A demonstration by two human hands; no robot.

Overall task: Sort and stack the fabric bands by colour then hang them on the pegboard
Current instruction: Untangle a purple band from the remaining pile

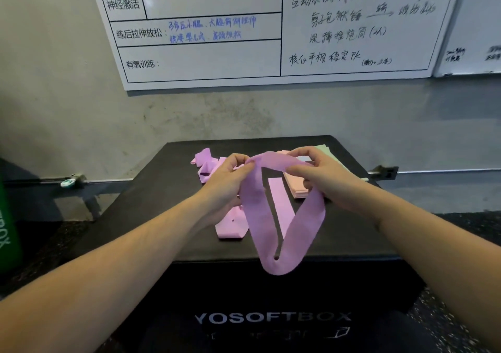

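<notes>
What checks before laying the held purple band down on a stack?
1. Both hands on band: left hand and right hand pinch the purple band at its top: ok.
2. Band flat: loop hangs open, twisted: not ok.
3. Matching pile: flat purple band lies on the black box: ok.
4. Other stacks separate: pink stack and green stack lie behind the right hand: ok.
5. Loose purple bands sorted: crumpled heap: not ok.
6. Pegboard: not visible: cannot tell.
</notes>
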